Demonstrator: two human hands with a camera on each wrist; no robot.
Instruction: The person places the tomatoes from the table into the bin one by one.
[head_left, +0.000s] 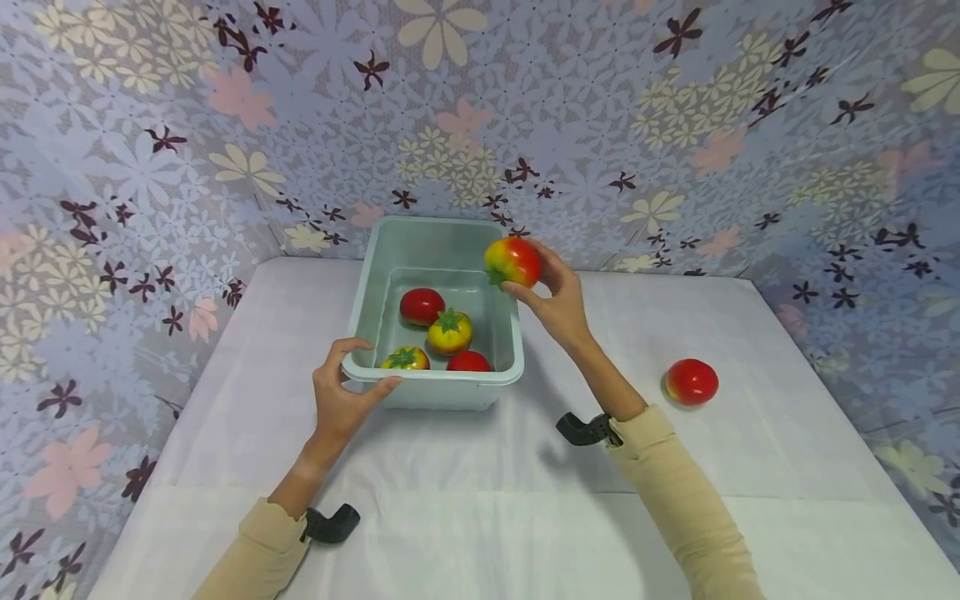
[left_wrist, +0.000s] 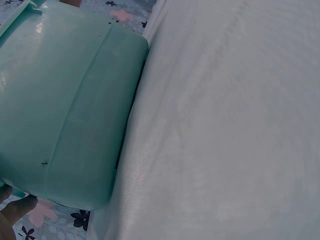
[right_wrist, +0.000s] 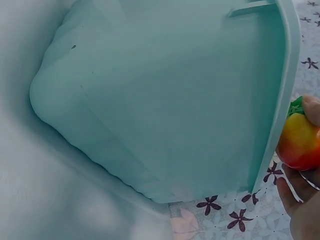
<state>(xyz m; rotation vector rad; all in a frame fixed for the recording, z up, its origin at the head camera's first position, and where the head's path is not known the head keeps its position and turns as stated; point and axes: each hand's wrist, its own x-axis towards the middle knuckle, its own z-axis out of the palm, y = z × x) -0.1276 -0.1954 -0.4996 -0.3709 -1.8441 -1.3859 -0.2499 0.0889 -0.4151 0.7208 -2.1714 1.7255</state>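
A pale green plastic bin [head_left: 438, 395] stands on the table, and my left hand [head_left: 341, 402] grips its near left corner, thumb outside the front wall and fingers over the left rim. In my right hand [head_left: 561, 307] a red and yellow tomato [head_left: 514, 261] with a green leafy top is held at the bin's right rim. The right wrist view shows this tomato [right_wrist: 300, 142] beside the rim, partly cut off by the frame. Inside the bin lie a red tomato [head_left: 422, 307], a yellow tomato [head_left: 450, 333] and others partly hidden behind the front rim.
Another red tomato [head_left: 692, 382] lies on the white-covered table [head_left: 495, 533], right of my right forearm. Floral fabric [head_left: 570, 108] rises behind the table and runs along its sides. A black wrist camera mount [head_left: 332, 524] sits on my left wrist.
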